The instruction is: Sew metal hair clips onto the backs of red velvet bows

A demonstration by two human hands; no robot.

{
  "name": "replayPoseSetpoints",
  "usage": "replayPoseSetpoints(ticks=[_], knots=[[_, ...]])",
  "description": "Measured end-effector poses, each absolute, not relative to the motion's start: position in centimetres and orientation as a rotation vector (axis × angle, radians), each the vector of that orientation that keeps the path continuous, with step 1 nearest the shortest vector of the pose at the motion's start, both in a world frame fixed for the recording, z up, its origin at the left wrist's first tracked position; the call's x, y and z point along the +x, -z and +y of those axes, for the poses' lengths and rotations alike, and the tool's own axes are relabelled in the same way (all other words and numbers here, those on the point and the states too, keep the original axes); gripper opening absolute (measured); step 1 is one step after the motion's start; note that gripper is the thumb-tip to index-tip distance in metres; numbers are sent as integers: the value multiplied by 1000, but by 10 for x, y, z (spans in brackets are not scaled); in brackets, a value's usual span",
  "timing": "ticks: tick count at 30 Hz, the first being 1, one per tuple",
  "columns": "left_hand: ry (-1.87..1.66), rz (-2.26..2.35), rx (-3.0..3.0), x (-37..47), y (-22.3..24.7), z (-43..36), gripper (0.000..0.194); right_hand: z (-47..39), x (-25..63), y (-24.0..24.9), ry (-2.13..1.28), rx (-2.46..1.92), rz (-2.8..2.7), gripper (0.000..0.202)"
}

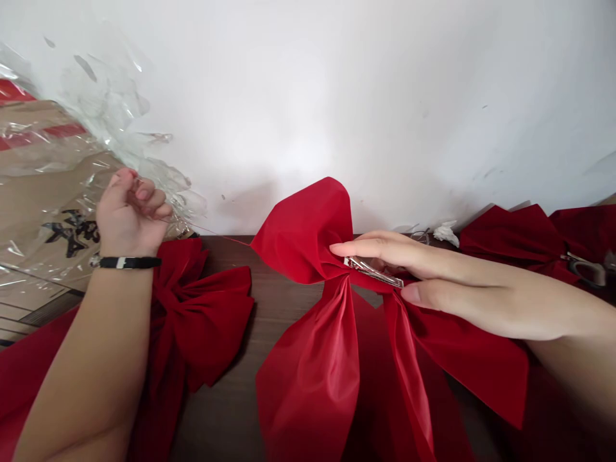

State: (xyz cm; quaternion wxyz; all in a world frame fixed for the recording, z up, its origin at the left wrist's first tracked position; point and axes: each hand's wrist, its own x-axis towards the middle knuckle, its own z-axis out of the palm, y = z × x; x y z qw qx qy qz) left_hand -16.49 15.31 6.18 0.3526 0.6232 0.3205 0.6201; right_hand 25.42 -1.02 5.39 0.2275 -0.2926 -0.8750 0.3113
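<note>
In the middle, a large red bow (pixel 312 237) is held up with its tails hanging down. A silver metal clip (pixel 375 271) lies along its centre. My right hand (pixel 414 260) grips the bow and clip between thumb and fingers, from the right. A thin red thread (pixel 216 233) runs from the bow's left loop to my left hand (pixel 135 208), which is raised at the left with its fingers curled closed round the thread's end. A black band (pixel 129 262) is on my left wrist.
Another red bow (pixel 206 314) lies on the dark wooden table (pixel 221 417) at left. Clear plastic wrap covers a cardboard box (pixel 43 186) behind it. At right are more red bows (pixel 510 237), glasses (pixel 584 269) and a crumpled white tissue (pixel 446 233). A white wall (pixel 289 96) stands behind.
</note>
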Motion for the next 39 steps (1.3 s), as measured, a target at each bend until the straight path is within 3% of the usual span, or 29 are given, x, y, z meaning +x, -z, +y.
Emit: replayPoseSetpoints(ticks=[4,7,10,13,17,20,28,34,39], knots=[[-1577,892,1642,-144,-61,145,36,2,254,-46,-920,-811,-2383,62],[-1559,801,1748,-114,-63,120,30,7,249,-39,-970,-841,-2325,60],[-1503,760,1964,-78,-64,78,20,7,242,-36,-1058,-884,-2205,39],[-1290,763,2171,-49,-62,37,31,3,236,-37,-1085,-897,-2129,20],[-1024,651,2338,-32,-62,13,17,-1,230,-38,-1013,-895,-2148,17],[-798,615,2398,-29,-64,12,23,-3,228,-38,-903,-901,-2207,17],[-737,1035,2818,-12,-45,8,28,-13,220,-32,-529,-947,-2233,15],[-768,929,2978,-11,-38,11,12,-14,218,-34,-605,-938,-2257,12],[-907,811,3198,-12,-37,7,7,-13,219,-31,-404,-917,-2267,7]])
